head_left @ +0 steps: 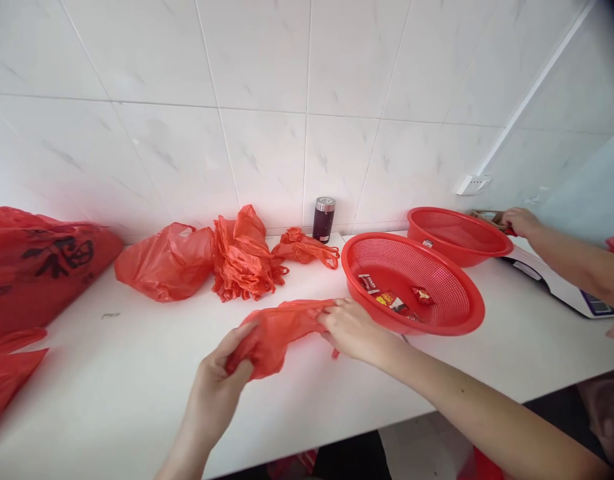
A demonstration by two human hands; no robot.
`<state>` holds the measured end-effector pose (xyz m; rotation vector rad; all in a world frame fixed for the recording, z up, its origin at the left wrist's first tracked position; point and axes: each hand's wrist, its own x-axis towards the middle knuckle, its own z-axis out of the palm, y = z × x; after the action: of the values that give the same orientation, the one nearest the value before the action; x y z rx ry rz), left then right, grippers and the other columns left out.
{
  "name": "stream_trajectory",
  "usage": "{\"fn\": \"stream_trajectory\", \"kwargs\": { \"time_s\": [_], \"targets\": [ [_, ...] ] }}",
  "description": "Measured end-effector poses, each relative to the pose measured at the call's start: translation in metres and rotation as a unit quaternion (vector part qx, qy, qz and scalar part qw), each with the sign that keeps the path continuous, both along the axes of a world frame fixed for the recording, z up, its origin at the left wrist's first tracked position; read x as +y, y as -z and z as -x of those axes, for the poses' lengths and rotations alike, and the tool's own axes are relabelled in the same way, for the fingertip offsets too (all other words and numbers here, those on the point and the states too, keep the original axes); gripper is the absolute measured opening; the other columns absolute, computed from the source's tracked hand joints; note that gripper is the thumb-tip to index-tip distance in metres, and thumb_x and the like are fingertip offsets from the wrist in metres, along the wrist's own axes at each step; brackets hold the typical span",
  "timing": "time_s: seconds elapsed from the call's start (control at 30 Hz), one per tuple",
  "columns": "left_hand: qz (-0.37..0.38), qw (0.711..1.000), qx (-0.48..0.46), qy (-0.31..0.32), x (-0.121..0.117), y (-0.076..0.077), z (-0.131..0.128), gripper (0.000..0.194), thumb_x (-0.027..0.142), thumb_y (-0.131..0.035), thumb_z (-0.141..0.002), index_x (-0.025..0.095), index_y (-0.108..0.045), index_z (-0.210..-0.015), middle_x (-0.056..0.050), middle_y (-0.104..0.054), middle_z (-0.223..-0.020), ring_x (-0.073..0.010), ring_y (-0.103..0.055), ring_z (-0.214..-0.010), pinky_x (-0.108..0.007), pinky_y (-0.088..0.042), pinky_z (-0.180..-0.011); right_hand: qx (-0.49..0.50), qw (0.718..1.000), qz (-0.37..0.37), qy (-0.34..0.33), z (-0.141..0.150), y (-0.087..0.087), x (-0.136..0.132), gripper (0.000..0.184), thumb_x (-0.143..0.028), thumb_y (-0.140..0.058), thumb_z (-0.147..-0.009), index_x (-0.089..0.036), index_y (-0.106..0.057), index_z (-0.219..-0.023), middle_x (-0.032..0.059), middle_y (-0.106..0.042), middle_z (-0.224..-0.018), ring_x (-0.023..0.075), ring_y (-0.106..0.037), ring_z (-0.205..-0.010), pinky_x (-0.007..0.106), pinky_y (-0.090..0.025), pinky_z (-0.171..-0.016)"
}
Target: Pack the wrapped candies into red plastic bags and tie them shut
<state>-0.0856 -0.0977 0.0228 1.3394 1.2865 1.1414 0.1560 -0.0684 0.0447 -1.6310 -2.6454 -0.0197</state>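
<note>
i take the near basket [454,287] as the reference for this inspection. the item in hand, a thin red bag [274,333], is located to the left of that basket and closer to the wearer, raised above the white table [151,387]. i find the left hand [217,383] at the bag's far end from the basket, thumb and fingers partly curled, a small gap between them filled by gathered film. i find the right hand [354,328] just beside the basket's rim, fingertips pinched nearly closed on the bag's other end; i cannot tell whether that hand touches the rim. inside the near basket i record a few wrapped items, among them a dark red and yellow packet [393,303] and a small red packet [423,295]. behind and to the right of it stands a far basket [449,230], and beyond this, a co-worker's hand [521,221] is at a brown box [488,217]; its hold is too small to tell. a white scale [551,280] lies right of the near basket. left of the basket, toward the wall, i note an upright tumbler [324,220], a crumpled bag [307,248], a bunched stack of bags [243,260] and a puffed bag [164,263].
</note>
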Motion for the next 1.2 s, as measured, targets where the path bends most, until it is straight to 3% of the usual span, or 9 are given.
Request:
{"fn": "stream_trajectory", "kwargs": {
  "time_s": [0.1,0.23,0.33,0.43,0.6,0.73,0.8,0.97,1.2],
  "targets": [
    [0.098,0.985,-0.134,-0.047,0.004,0.002,0.025,0.065,0.018,-0.062,-0.067,0.024,-0.056,-0.132,-0.005,-0.066,-0.125,-0.0220,-0.063,-0.108,-0.026,-0.053,-0.085,-0.062,0.995,0.060,0.044,-0.018,-0.001,-0.002,0.015,-0.017,-0.063,-0.084,-0.015,-0.071,-0.095,0.0109,-0.069,-0.079,0.0287,-0.063,-0.082,0.036,-0.043,-0.076],
    [0.150,0.967,-0.195,-0.067,0.003,-0.006,0.039,0.073,0.017,-0.064,-0.064,0.024,-0.053,-0.135,-0.007,-0.065,-0.128,-0.0229,-0.065,-0.107,-0.023,-0.055,-0.077,0.058,0.982,0.179,-0.026,-0.026,-0.027,-0.021,0.010,-0.025,-0.064,-0.084,-0.025,-0.073,-0.089,0.0007,-0.070,-0.080,0.0213,-0.063,-0.081,0.028,-0.043,-0.070],
    [0.136,0.969,-0.200,-0.045,0.000,-0.013,0.032,0.070,0.016,-0.061,-0.066,0.027,-0.054,-0.134,-0.003,-0.054,-0.141,-0.0237,-0.056,-0.122,-0.020,-0.054,-0.082,0.184,0.982,0.021,-0.041,-0.012,-0.052,-0.036,0.019,-0.026,-0.053,-0.094,-0.025,-0.072,-0.097,0.0016,-0.070,-0.094,0.0200,-0.061,-0.089,0.031,-0.044,-0.080],
    [0.143,0.966,-0.217,-0.003,-0.002,-0.014,0.016,0.060,0.019,-0.058,-0.072,0.028,-0.057,-0.131,0.001,-0.048,-0.146,-0.0234,-0.046,-0.132,-0.021,-0.052,-0.088,0.292,0.933,-0.208,-0.040,0.017,-0.058,-0.044,0.024,-0.021,-0.044,-0.097,-0.020,-0.068,-0.098,0.0053,-0.068,-0.101,0.0190,-0.060,-0.092,0.036,-0.042,-0.089],
    [0.167,0.962,-0.214,0.030,-0.009,-0.012,-0.002,0.061,0.034,-0.060,-0.080,0.030,-0.047,-0.140,-0.001,-0.043,-0.149,-0.0261,-0.048,-0.129,-0.027,-0.052,-0.092,0.142,0.974,-0.028,-0.172,0.044,-0.006,-0.029,0.016,-0.014,-0.051,-0.091,-0.015,-0.066,-0.084,0.0034,-0.065,-0.072,0.0171,-0.060,-0.072,0.033,-0.045,-0.083],
    [0.147,0.971,-0.183,0.042,0.001,-0.005,0.021,0.076,0.030,-0.069,-0.075,0.034,-0.039,-0.144,-0.003,-0.039,-0.152,-0.0262,-0.055,-0.121,-0.028,-0.054,-0.088,-0.009,0.987,0.115,-0.110,0.018,0.030,-0.015,0.047,-0.012,-0.068,-0.074,-0.017,-0.062,-0.120,0.0167,-0.050,-0.134,0.0353,-0.047,-0.121,0.047,-0.039,-0.096],
    [0.106,0.985,-0.138,-0.011,0.010,0.001,0.038,0.078,0.030,-0.068,-0.075,0.036,-0.035,-0.145,-0.004,-0.041,-0.150,-0.0245,-0.058,-0.116,-0.026,-0.055,-0.082,-0.003,0.978,0.199,-0.063,0.003,0.030,-0.014,0.066,-0.015,-0.070,-0.072,-0.023,-0.051,-0.135,0.0141,-0.036,-0.146,0.0362,-0.042,-0.127,0.044,-0.043,-0.095],
    [0.004,0.991,0.117,-0.062,0.013,0.000,0.048,0.053,0.031,-0.051,-0.082,0.035,-0.049,-0.135,-0.006,-0.046,-0.142,-0.0289,-0.057,-0.114,-0.040,-0.053,-0.085,0.071,0.968,0.234,-0.051,-0.007,0.010,-0.017,0.057,-0.025,-0.065,-0.082,-0.028,-0.049,-0.137,0.0073,-0.057,-0.128,0.0290,-0.058,-0.110,0.037,-0.048,-0.087],
    [-0.314,0.850,0.422,-0.035,-0.016,-0.008,0.003,0.025,0.019,-0.056,-0.082,0.032,-0.073,-0.097,-0.004,-0.025,-0.155,-0.0383,-0.027,-0.139,-0.064,-0.024,-0.107,0.035,0.988,0.140,-0.051,0.012,0.013,-0.013,0.024,-0.026,-0.062,-0.087,-0.016,-0.069,-0.108,0.0120,-0.068,-0.097,0.0284,-0.062,-0.097,0.036,-0.045,-0.085]
  ]
}}
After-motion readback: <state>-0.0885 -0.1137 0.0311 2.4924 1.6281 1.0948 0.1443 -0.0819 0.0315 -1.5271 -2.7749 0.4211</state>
